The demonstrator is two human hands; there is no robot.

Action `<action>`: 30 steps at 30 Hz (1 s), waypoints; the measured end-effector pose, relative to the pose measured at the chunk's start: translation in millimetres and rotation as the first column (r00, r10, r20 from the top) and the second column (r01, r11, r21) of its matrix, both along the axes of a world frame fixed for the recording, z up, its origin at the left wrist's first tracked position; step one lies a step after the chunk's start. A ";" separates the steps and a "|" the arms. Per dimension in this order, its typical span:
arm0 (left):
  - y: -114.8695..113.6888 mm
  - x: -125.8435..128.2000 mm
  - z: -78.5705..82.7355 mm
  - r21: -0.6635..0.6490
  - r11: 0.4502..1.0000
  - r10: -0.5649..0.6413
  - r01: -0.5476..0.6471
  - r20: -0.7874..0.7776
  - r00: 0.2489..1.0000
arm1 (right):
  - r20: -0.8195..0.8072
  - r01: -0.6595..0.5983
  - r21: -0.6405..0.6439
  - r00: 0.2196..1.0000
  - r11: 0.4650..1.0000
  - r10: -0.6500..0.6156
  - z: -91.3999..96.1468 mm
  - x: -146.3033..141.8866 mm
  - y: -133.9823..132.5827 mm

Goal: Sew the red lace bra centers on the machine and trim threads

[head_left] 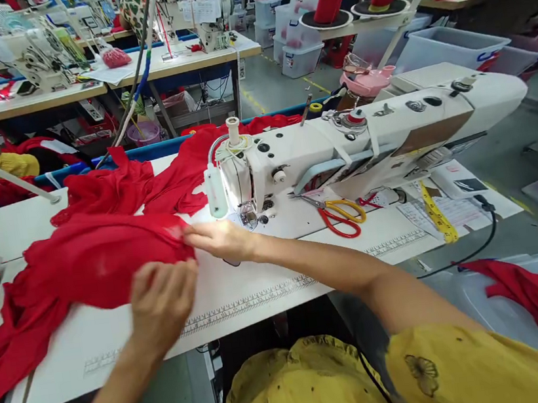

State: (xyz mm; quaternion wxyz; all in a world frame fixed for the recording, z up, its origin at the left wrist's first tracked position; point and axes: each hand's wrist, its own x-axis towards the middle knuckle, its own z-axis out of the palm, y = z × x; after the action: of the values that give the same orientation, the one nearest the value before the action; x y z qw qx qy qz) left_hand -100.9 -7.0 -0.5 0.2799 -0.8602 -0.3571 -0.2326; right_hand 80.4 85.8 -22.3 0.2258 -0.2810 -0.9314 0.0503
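Left hand (163, 304) and right hand (219, 238) pinched the edge of limp, likely light red fabric (89, 265), nine o'clock of the sewing machine (341, 146).

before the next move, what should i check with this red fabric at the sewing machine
1. Grip on red fabric: left hand and right hand both clutch its near edge, ok.
2. Fingers apart from presser foot: right hand lies just left of it, ok.
3. Fabric under the presser foot: not there yet, not ok.
4. Fabric flat: bunched and folded, not ok.
5. Scissors off the fabric: they lie right of the foot, ok.
6. Needle threaded: too small, cannot tell.
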 end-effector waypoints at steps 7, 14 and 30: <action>10.6 83.7 -56.9 -0.289 0.956 -0.031 0.040 0.033 0.999 | 0.077 -0.053 0.178 0.996 0.983 0.039 -58.4 92.9 -14.9; 28.2 52.1 -62.0 -0.490 0.837 -0.185 0.245 0.168 0.968 | -0.003 0.087 0.099 0.996 0.991 -0.087 -55.5 124.5 -31.4; 36.1 50.9 -77.6 -0.527 0.804 -0.129 0.276 0.299 0.946 | 0.346 0.292 0.028 0.895 0.956 -0.283 -41.9 121.3 -19.5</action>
State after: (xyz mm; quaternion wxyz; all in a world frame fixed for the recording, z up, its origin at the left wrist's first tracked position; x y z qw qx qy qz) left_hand -50.0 29.1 -78.2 -0.0595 -0.9014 -0.3472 -0.2516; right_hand 201.7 66.3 -64.2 0.0600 -0.4225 -0.9041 -0.0224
